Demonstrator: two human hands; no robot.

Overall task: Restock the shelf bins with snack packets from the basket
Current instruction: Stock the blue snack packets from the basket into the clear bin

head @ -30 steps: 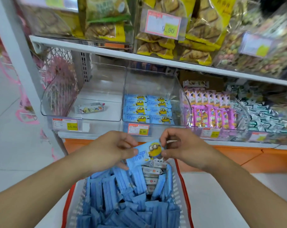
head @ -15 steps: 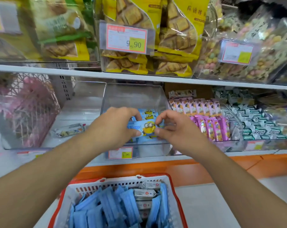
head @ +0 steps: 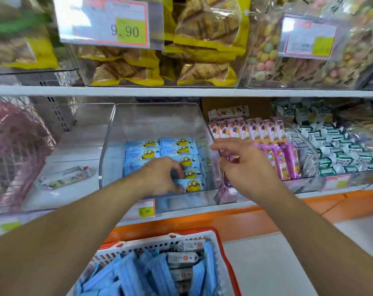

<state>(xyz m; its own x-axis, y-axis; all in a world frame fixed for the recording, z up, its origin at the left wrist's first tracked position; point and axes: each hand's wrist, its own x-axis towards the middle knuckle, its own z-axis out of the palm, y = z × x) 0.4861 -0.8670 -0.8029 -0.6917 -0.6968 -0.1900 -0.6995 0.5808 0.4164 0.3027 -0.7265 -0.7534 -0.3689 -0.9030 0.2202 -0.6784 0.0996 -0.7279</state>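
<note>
The left hand [head: 160,176] reaches into the clear bin [head: 155,116] at the middle of the lower shelf, fingers curled down onto the front blue packet [head: 192,185]; it appears to pinch or press the packet's left end, though the fingertips are partly hidden. The right hand [head: 243,165] hovers at about three o'clock from the left one, just over the bin's right wall, fingers spread and loosely bent, holding nothing.

The blue packets already in the bin lie in two rows running back toward twelve o'clock from the left hand, cartoon faces up. The one under the fingers sits nearest the front wall.

These packets look light, thin and soft, with a glossy film wrapper that probably slides easily against its neighbours. They would likely crumple rather than break, yet the contents may crush under a hard squeeze. A light pinch at the sealed end or across the short edges seems the safest hold.

The supply sits at six o'clock, well below both hands: a white basket [head: 220,248] with a red rim, packed with more blue packets [head: 138,274] standing on edge, with a few grey ones [head: 182,258] among them.
</note>
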